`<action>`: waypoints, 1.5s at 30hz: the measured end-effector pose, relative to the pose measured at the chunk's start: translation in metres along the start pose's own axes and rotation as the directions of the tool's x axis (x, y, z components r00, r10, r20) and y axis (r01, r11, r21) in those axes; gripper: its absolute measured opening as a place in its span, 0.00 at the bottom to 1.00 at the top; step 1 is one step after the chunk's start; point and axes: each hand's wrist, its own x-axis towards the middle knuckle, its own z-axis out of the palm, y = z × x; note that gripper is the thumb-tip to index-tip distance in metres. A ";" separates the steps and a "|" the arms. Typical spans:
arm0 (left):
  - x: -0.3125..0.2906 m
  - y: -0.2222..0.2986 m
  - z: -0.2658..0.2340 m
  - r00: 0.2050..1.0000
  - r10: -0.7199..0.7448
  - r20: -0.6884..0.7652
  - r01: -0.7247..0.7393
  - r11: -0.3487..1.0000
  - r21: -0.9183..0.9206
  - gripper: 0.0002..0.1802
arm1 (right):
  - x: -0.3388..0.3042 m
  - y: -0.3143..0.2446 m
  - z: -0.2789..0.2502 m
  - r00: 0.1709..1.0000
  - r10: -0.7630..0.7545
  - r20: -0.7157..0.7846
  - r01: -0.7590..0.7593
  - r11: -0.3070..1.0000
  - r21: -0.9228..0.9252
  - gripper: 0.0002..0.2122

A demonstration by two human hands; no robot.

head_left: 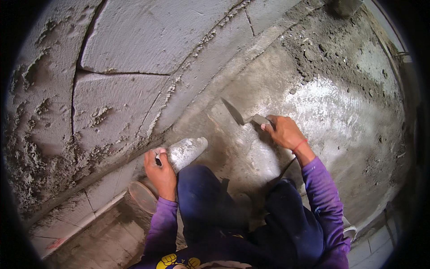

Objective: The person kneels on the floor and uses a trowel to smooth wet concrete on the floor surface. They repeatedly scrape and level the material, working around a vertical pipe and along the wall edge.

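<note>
My right hand [283, 131] is closed round the handle of a small pointed trowel [233, 111]. The trowel's narrow grey blade points away to the upper left, over the dusty floor. Beside the foot of the wall, my left hand [160, 172] has its fingers curled at the near end of a long, dusty grey-white tool [189, 151] with a rounded far end. Its exact kind does not show, and my fingers cover the end I grip. A wall of large pale blocks [127, 42] rises on the left, with rough grey mortar [38, 152] smeared over its lower part.
Loose grey rubble [320, 56] lies on the concrete floor [251, 148] at the upper right. A round, shallow container [143, 197] stands by my left forearm. A dark bucket-like shape [345, 6] shows at the top edge. My bent knees [204, 193] take up the near middle.
</note>
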 end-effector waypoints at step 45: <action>0.002 0.005 -0.004 1.000 0.011 0.009 -0.010 0.999 -0.043 0.06 | -0.024 -0.046 0.052 0.986 -0.075 -0.152 0.025 0.950 -0.312 0.19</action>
